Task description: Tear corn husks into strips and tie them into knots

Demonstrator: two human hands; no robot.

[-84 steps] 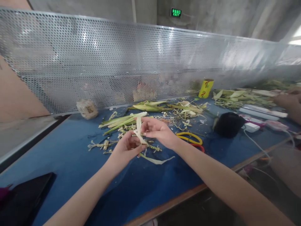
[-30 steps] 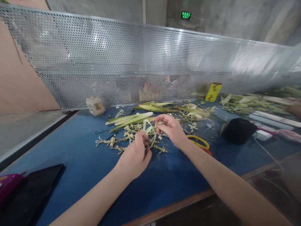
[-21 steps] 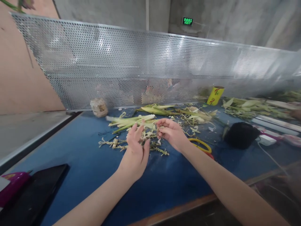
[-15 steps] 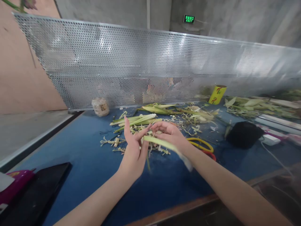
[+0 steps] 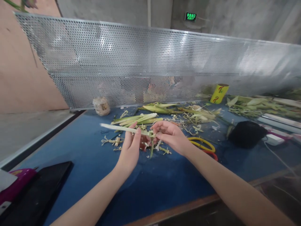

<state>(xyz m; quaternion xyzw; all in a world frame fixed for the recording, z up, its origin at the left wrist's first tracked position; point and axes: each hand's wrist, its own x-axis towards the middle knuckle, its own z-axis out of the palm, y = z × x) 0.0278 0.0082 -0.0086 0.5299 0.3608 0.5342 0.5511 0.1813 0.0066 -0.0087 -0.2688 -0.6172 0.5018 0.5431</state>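
Note:
A pale green strip of husk (image 5: 115,127) runs leftward between the thumb and fingers of my left hand (image 5: 129,152), its free end past the fingers. At the strip's right end, my right hand (image 5: 172,138) pinches a small knotted bit of husk (image 5: 152,134) with thumb and fingertips. The two hands are close together above the blue table (image 5: 145,185). Behind them lies a bundle of cut husk strips (image 5: 138,119), and small knotted husk pieces (image 5: 115,142) are scattered left of and below the hands.
Right of my hands lie a yellow loop (image 5: 203,142) and a red one (image 5: 213,154). A yellow tube (image 5: 219,94), a black bundle (image 5: 246,134) and more husks (image 5: 261,106) sit farther right. Perforated metal (image 5: 117,62) borders the back; a black tray (image 5: 44,185) lies left.
The husk strip has swung from pointing right, under my right hand, to pointing left across my left hand. My left thumb and fingers have closed on it.

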